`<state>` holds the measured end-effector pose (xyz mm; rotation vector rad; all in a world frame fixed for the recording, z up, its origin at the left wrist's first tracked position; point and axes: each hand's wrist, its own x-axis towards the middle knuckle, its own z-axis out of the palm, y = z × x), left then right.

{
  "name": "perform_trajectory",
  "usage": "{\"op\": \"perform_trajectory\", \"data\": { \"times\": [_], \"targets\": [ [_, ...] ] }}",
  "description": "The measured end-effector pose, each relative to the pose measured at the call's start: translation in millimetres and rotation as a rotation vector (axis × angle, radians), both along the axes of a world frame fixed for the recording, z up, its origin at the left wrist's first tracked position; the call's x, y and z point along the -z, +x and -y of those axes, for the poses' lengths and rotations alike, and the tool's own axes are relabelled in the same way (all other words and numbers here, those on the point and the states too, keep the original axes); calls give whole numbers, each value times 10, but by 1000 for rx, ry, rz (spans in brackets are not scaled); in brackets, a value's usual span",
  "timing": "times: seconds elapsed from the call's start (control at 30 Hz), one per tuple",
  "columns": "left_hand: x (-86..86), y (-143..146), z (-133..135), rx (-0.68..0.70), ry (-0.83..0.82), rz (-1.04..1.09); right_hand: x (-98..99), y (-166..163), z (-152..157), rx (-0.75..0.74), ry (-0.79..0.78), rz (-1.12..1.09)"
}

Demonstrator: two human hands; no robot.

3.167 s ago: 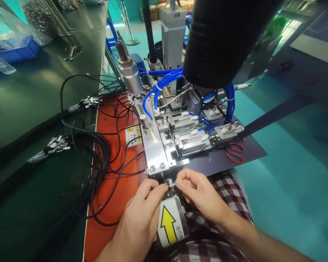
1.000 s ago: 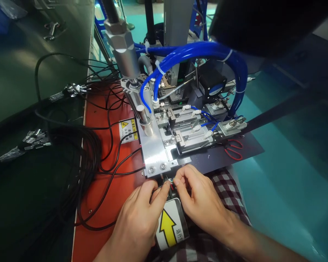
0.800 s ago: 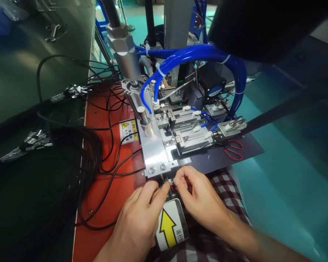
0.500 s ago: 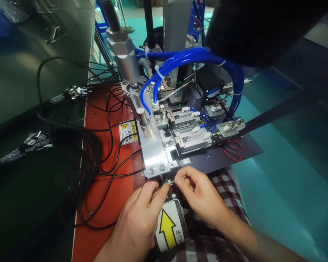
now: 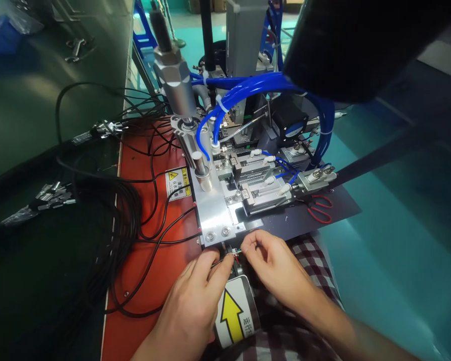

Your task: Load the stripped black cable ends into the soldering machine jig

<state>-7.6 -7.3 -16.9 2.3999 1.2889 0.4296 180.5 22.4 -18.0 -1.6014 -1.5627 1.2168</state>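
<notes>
My left hand (image 5: 197, 288) is closed, thumb and forefinger pinching the end of a black cable (image 5: 218, 262). Small coloured wires (image 5: 237, 251) fan out past those fingertips, one red, others greenish, with a pale or silvery bit at their base. From the other side, my right hand (image 5: 272, 258) pinches the tips of the greenish wires between thumb and forefinger. Both hands sit close together at the near end of the machine's metal plate (image 5: 214, 215). Directly below them is a white label with a yellow arrow (image 5: 233, 313).
Pneumatic cylinders (image 5: 266, 193) and blue air hoses (image 5: 263, 82) stand beyond my hands. Red-handled scissors or snips (image 5: 321, 208) lie to the right. Coiled black cables (image 5: 128, 205) spread over the red surface (image 5: 143, 273) at left. A dark blurred object (image 5: 346, 45) hangs at upper right.
The view has shifted slightly. Both hands keep nearly the same pinch, and the greenish wires show a little more clearly between them.
</notes>
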Motion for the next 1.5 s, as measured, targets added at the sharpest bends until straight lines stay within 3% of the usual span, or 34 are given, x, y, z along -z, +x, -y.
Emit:
{"op": "perform_trajectory", "data": {
  "times": [0.13,0.33,0.7,0.97,1.27,1.5],
  "targets": [
    [36,-11,5,0,6,29,-154,-76,-17,-8,179,57],
    [39,16,-1,-48,61,47,-122,-181,-43,24,92,66],
    [82,5,-4,-49,65,76,114,-99,48,59,141,-86],
    [62,32,-30,-66,76,97,-121,-131,-32,85,9,-197],
    [55,34,-46,-68,45,100,114,-208,11,94,41,-211],
    [54,25,-32,-62,56,100,86,-144,64,78,12,-332]
  ]
}}
